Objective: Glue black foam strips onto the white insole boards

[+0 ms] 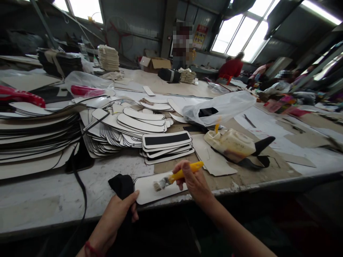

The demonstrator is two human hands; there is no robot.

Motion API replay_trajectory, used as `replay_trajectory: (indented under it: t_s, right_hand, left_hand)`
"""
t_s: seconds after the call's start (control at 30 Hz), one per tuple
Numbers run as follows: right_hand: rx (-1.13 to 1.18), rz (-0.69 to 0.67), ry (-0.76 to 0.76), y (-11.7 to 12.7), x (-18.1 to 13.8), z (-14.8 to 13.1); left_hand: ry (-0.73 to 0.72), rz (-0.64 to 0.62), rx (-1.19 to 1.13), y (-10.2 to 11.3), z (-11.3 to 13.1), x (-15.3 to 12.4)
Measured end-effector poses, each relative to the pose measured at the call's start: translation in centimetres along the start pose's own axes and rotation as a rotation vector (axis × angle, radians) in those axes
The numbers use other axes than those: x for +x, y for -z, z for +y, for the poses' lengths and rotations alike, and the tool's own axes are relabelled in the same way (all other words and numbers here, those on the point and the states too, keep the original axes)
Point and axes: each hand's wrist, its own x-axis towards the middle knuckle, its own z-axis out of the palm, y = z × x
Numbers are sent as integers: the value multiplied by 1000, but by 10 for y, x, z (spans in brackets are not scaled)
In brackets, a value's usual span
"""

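My right hand (195,179) grips a paintbrush (184,172) by its yellow handle. Its bristles lie over a long white panel (150,188) with rounded corners and a dark edge, at the table's front edge. My left hand (125,207) is closed at the panel's left end, thumb near its corner. A strip of black fabric (122,186) passes through that hand and hangs below the table edge. Just behind the panel is a small stack of white panels (167,145), the top one bearing a black strip (166,138).
Large stacks of white pieces (40,142) fill the left, with fanned pieces (118,132) beside them. A stained plastic jug (232,143) lies on its side at the right, near a clear plastic bag (222,107). Other people (230,69) are farther back, near a cardboard box (158,64).
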Motion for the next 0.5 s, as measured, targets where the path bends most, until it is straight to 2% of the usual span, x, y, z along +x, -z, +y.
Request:
replay_trajectory:
  t_s: [0.1, 0.23, 0.37, 0.5]
  right_hand:
    - [178, -30, -126, -24, 10, 13]
    - [186, -61, -231, -32, 15, 21]
    - [79, -44, -209, -23, 14, 24]
    - [-135, 75, -165, 8, 10, 19]
  left_hand:
    - [-4, -25, -14, 3, -2, 1]
    - [-17, -41, -40, 4, -3, 2]
    - [9, -42, -43, 6, -7, 5]
    - [35, -26, -53, 5, -6, 4]
